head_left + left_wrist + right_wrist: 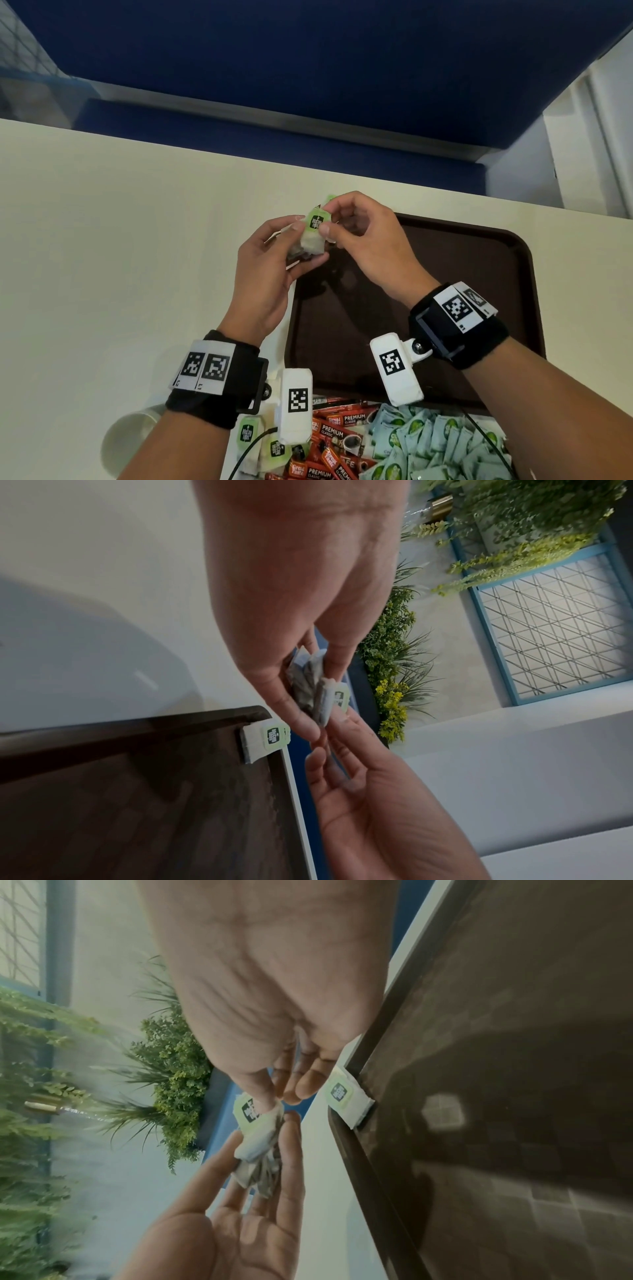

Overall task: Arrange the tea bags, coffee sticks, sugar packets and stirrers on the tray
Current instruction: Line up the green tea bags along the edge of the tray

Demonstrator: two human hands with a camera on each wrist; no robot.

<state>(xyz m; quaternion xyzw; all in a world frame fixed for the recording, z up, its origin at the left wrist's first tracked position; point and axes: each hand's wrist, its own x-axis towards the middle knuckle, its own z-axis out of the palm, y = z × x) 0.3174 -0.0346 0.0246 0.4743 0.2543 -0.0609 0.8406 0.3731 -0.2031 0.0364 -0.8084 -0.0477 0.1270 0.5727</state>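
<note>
Above the far left corner of the dark brown tray, my left hand grips a small bundle of tea bags. My right hand pinches the front tea bag's green tag. In the left wrist view the left hand holds the bundle between thumb and fingers. In the right wrist view the right hand pinches the tag while the left hand holds the bags below. One tea bag lies in the tray's corner.
At the near edge of the cream table lie loose tea bags, red coffee sticks and pale green sugar packets. A white cup sits at the near left. A blue partition runs behind the table.
</note>
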